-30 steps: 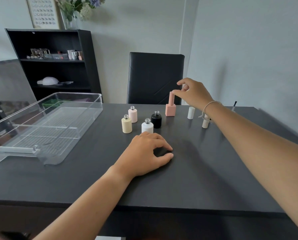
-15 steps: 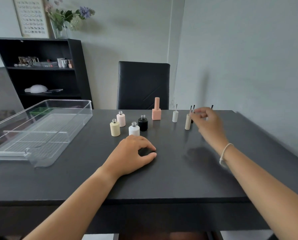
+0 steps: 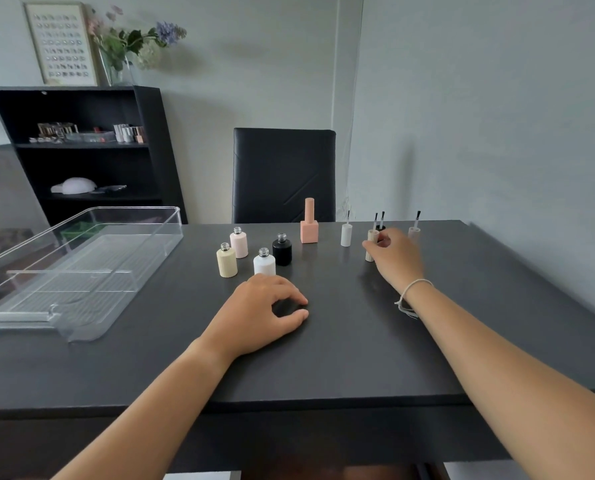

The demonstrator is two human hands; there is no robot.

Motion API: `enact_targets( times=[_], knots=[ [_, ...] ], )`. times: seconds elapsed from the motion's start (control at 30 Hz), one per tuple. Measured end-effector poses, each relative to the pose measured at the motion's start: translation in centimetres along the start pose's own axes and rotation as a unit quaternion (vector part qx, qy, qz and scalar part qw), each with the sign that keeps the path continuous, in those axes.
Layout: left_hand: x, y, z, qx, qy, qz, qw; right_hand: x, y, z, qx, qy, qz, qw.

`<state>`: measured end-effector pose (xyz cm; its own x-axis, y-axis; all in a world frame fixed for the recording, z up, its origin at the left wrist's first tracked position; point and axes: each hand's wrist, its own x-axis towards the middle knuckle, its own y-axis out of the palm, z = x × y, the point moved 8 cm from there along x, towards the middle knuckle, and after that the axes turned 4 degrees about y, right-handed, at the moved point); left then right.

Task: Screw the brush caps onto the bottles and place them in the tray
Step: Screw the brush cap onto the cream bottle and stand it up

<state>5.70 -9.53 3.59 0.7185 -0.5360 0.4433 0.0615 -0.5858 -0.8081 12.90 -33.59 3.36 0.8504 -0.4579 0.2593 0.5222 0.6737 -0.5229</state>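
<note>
so, the dark grey rectangular table bears a clear plastic tray at its left, well apart from four uncapped bottles: cream, pale pink, white and black. the capped peach square bottle stands behind them. left hand rests loosely curled, holding nothing; right hand pinches the cream brush cap beside the white brush cap.

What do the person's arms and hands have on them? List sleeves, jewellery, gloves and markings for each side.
Both forearms are bare as far as the frame shows: no sleeves in view, no gloves. The right hand has a thin, pale cord bracelet at the wrist, with short loose ends hanging from a knot. The left hand wears nothing: no ring, watch or band is visible. No markings show on either arm.
</note>
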Motion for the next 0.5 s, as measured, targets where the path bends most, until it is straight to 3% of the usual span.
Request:
enact_targets(
  times=[0.27, 0.37, 0.5],
  knots=[
    [0.0, -0.3, 0.1, -0.018, -0.001, -0.019, 1.000, -1.4, 0.5, 1.5, -0.004, -0.063, 0.020, 0.998],
    [-0.1, -2.0, 0.6, -0.071, -0.026, -0.106, 0.992, -2.4, 1.1, 2.5, 0.007, -0.090, 0.042, 0.995],
    [-0.9, -5.5, 3.3, -0.106, -0.096, -0.270, 0.952, -3.7, 1.6, 3.6, 0.023, -0.112, 0.057, 0.992]
  ],
)
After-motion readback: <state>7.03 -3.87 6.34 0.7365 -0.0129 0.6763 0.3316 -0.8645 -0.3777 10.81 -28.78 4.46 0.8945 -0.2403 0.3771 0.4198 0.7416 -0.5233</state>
